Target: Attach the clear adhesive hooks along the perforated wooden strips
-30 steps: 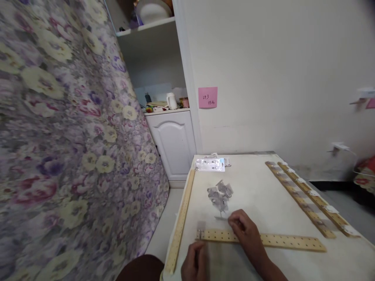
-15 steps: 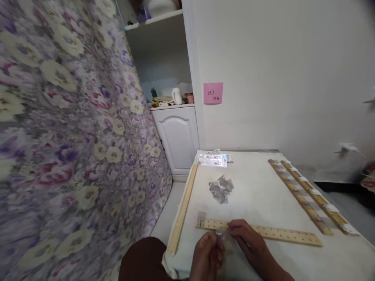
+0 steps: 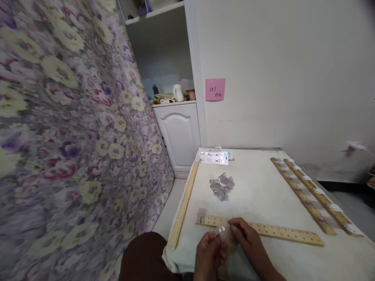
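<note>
Covered or cropped along the table's [image 3: 263,195] near edge
Fingertips of the left hand [image 3: 209,249] and right hand [image 3: 245,235] cover parts of the clear hook piece's [image 3: 222,230] rim, and the frame cuts off both forearms (the table's near right corner too). The right hand masks a middle stretch of the perforated strip [image 3: 288,233]; the hook pile [image 3: 222,188], nearer the left edge, overlaps too much to count.

Over on my left, a long drape of cloth printed with purple, magenta and cream flowers [image 3: 73,136] hangs next to a white cabinet with an arched door panel [image 3: 182,136] and open shelves above. Ahead, a plain off-white wall [image 3: 272,70] carries a square pink handwritten paper note [image 3: 215,89]. Pale grey flooring [image 3: 166,200] shows below, under soft light.
</note>
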The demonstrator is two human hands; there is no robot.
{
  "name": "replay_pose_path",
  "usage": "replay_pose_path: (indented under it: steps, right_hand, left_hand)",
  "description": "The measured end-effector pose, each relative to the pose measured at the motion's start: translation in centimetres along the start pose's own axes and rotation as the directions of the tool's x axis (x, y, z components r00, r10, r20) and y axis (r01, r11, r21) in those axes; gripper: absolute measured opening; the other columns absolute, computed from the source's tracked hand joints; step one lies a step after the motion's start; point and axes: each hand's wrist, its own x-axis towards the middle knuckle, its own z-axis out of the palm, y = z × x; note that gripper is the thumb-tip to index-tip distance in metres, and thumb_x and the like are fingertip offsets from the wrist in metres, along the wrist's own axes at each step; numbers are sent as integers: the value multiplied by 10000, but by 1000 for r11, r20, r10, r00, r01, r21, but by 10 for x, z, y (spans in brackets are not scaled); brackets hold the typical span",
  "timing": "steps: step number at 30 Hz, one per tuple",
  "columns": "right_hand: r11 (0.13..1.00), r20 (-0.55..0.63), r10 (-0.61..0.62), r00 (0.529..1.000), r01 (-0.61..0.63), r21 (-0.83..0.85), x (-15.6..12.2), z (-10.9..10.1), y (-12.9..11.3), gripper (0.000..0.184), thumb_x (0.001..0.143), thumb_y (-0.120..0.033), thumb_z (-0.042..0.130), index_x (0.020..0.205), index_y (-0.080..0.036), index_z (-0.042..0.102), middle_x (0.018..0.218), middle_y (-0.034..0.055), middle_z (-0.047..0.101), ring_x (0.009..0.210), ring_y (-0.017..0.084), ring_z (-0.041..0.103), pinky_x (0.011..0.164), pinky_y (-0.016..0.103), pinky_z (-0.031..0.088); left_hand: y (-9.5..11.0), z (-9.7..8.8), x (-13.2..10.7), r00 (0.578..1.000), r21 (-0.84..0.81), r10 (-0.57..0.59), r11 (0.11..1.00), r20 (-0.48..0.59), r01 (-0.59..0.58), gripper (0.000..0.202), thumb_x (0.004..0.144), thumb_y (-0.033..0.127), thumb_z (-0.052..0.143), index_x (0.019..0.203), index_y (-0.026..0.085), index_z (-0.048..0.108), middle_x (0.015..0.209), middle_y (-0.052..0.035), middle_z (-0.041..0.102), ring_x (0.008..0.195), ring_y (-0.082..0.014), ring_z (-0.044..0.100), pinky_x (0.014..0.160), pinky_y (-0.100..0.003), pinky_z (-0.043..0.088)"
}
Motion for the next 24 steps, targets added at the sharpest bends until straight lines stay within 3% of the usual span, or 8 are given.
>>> replay_pose_path:
  steps: [6,11,16,24]
  right_hand:
    - [987,-29,-30,999,25,-156,20,5,-1,167,799,-265,477,890,-211,606,803,27,682,751,187,634,711,303,482]
    - [966,73,-63,995,80,-247,47,12,5,198,771,-194,432,868,-204,604,813,28,673,760,180,622,714,294,463]
    - [953,147,-84,986,123,-278,69,22,15,206,742,-172,432,845,-187,609,796,27,664,750,170,606,707,276,447]
    - [932,136,-35,990,82,-354,76,28,26,214,738,-180,434,852,-206,614,817,20,674,779,175,611,713,276,434]
  left_hand:
    - [-3,-1,6,999,22,-17,1000,-26,18,401,553,412,747,664,197,428,532,27,624,367,-48,461,376,-164,233]
    - [-4,-2,14,998,70,22,997,-53,-18,401,563,454,724,657,198,429,530,30,618,357,-49,457,368,-171,237]
    - [-5,-1,21,995,109,-22,993,-99,33,368,609,487,655,676,200,435,491,38,600,316,-48,435,344,-174,188]
    - [-3,3,31,984,163,-52,983,-173,81,366,602,522,610,678,198,457,446,41,565,271,-42,370,341,-195,129]
